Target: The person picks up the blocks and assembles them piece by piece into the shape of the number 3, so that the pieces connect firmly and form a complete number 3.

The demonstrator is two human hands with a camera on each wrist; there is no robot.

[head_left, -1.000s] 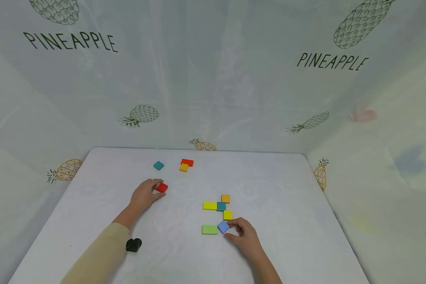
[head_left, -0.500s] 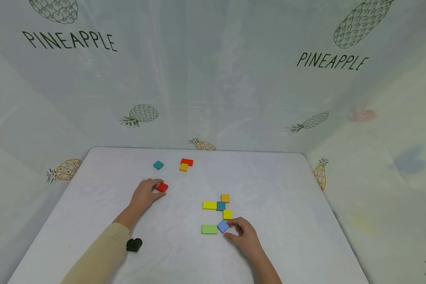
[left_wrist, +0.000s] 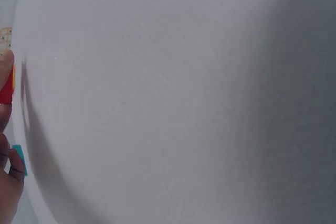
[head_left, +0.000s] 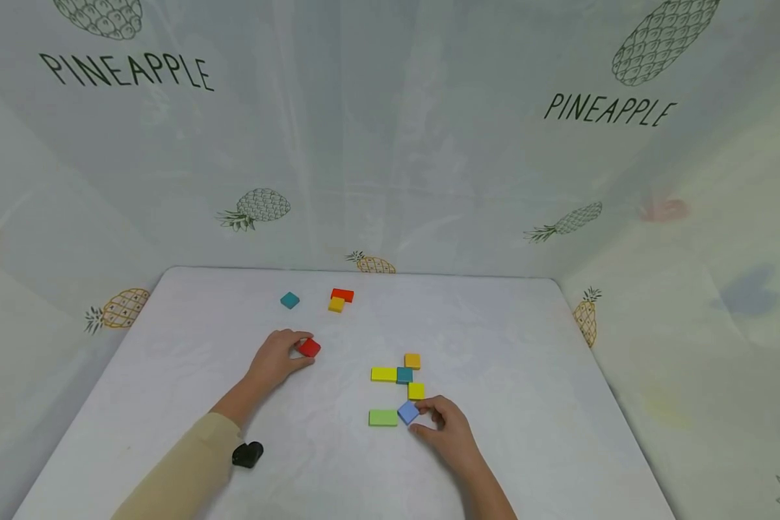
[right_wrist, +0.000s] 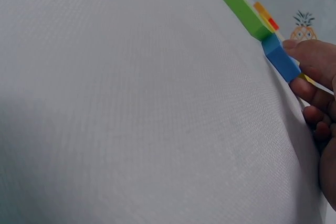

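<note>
My left hand (head_left: 276, 362) pinches a red square block (head_left: 309, 347) between thumb and fingers, left of the middle of the table. In the left wrist view only the edge of that red block (left_wrist: 6, 90) and some fingers show. With thumb and forefinger my right hand (head_left: 451, 432) pinches a blue square block (head_left: 408, 412), turned cornerwise. The blue block (right_wrist: 281, 59) has one corner right at the end of the light green rectangular block (head_left: 383, 418). Just beyond lies a yellow square block (head_left: 416, 391), then a teal one (head_left: 404, 375), a yellow rectangle (head_left: 383, 374) and an orange square (head_left: 412, 361).
Toward the back of the white table (head_left: 526, 404) lie a teal block (head_left: 289, 300), a red rectangle (head_left: 342, 295) and a yellow-orange square (head_left: 336, 305) in front of it. A black heart-shaped piece (head_left: 248, 455) shows beside the left sleeve (head_left: 188, 462). A pineapple-print sheet (head_left: 390, 144) hangs behind.
My left hand has moved slightly right and toward me with the red block. The right hand stays in place with the blue block.
</note>
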